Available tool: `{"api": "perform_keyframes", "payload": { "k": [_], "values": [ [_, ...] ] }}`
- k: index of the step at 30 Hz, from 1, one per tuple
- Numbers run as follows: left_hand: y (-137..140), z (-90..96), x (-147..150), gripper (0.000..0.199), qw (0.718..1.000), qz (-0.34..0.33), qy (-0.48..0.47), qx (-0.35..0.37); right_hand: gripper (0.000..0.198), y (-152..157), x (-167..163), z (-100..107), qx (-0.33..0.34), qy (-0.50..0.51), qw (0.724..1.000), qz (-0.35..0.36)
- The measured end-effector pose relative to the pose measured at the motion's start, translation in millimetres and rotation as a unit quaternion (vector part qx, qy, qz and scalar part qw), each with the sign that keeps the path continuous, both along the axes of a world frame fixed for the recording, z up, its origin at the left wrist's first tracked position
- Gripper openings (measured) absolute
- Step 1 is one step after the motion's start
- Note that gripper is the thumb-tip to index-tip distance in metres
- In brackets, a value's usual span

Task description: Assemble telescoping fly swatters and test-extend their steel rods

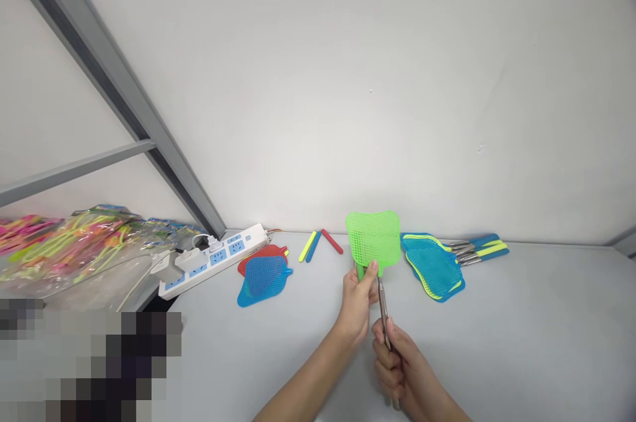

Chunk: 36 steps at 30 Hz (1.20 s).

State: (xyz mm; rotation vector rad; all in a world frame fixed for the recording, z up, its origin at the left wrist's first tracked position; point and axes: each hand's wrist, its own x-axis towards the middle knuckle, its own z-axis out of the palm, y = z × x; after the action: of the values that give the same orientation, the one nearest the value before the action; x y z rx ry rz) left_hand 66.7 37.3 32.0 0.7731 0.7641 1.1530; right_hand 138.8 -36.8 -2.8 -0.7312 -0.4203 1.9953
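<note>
My left hand (356, 301) pinches the base of a bright green mesh fly swatter head (373, 236), thumb on its front. A green strip (360, 271), perhaps a handle grip, shows beside those fingers; most of it is hidden. From the neck of the head a metal rod (383, 303) runs down, tilted slightly, into my right hand (397, 362). Those fingers are wrapped round the rod, and its lower end sticks out below them. Whether the rod is seated in the head's neck I cannot tell.
On the grey table, blue and red swatter heads (263, 279) overlap at left, beside yellow, blue and red grips (313, 246). Fly swatters with metal rods (437, 269) are stacked at right. A white power strip (213, 263) with plugs lies near bagged colourful items (99, 243).
</note>
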Motion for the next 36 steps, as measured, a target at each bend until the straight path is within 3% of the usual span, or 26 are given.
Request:
{"api": "perform_keyframes", "payload": {
  "k": [11,17,21,25,27,31,36],
  "values": [
    [1,3.7,7,0.049,0.995,-0.04,-0.079,-0.055,0.034,3,16,-4,-0.021,0.116,0.991,0.066],
    [5,16.4,-1,0.04,0.987,-0.113,-0.101,-0.05,0.03,7,23,0,0.006,0.085,0.995,0.046],
    [0,13.0,-16,0.029,0.985,-0.16,-0.047,-0.051,0.028,15,38,16,0.062,0.057,0.996,-0.001],
    [-15,0.6,-33,0.034,0.978,-0.192,0.049,-0.064,0.024,33,57,41,0.129,-0.006,0.981,-0.146],
    [-22,-5.8,-40,0.034,0.976,-0.195,0.092,-0.033,0.022,45,65,54,0.168,-0.04,0.967,-0.187],
    [-30,-17.7,-49,0.032,0.974,-0.179,0.137,0.036,0.019,63,73,75,0.215,-0.143,0.946,-0.198],
    [-30,-27.0,-53,0.029,0.976,-0.167,0.131,0.054,0.022,75,67,91,0.271,-0.215,0.918,-0.195]
  ]
}}
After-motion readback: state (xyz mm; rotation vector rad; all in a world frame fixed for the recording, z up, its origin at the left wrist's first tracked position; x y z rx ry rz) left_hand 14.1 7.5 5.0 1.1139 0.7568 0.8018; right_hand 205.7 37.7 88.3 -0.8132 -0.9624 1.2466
